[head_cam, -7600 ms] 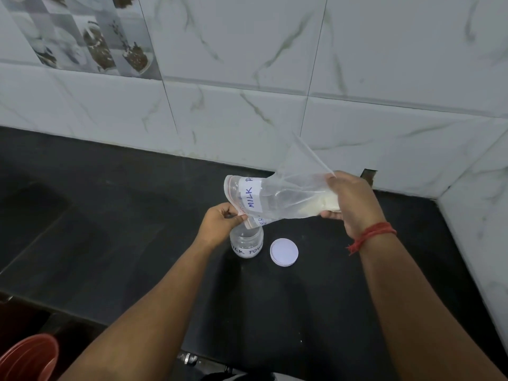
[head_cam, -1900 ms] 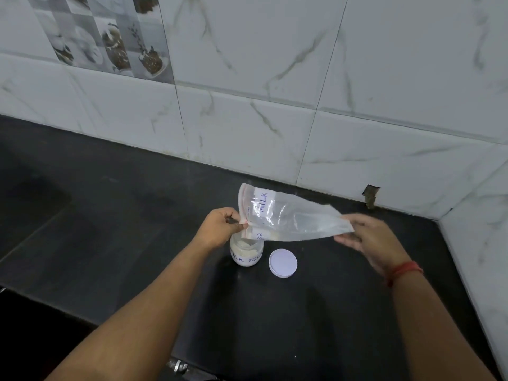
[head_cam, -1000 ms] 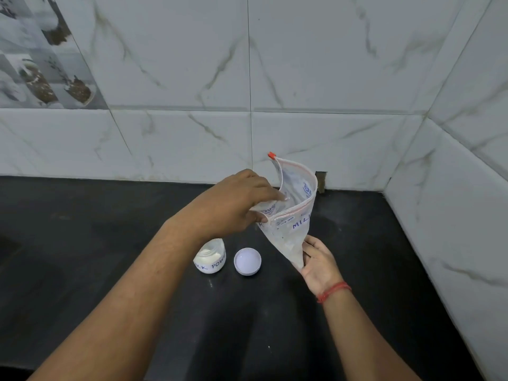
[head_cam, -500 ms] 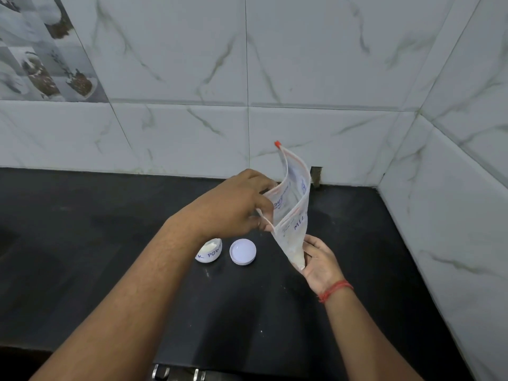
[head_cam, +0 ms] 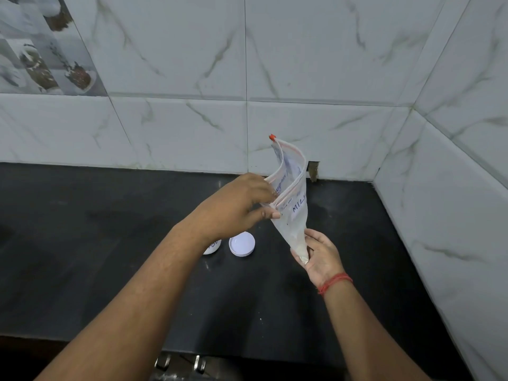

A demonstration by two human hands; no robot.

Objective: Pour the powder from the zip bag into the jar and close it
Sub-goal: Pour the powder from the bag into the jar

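A clear zip bag (head_cam: 292,213) with a red zip strip and a handwritten label stands upright in the air, its mouth open at the top and a little white powder left in the bottom corner. My left hand (head_cam: 242,204) pinches the bag's rim near the top. My right hand (head_cam: 319,255) holds the bag's bottom corner from below, palm up. The small jar (head_cam: 213,246) stands on the black counter, mostly hidden behind my left forearm. Its white lid (head_cam: 242,243) lies upside down on the counter just right of the jar.
The black counter (head_cam: 110,243) runs to white marble-look wall tiles at the back and on the right, meeting in a corner at the far right. A small dark hole (head_cam: 313,171) shows in the back wall tile behind the bag. Metal fittings (head_cam: 181,362) sit below the counter's front edge.
The bag was tipped over the jar earlier; it now stands upright away from the jar. In the last half second the hands and bag barely moved, and the forearm covers more of the jar.
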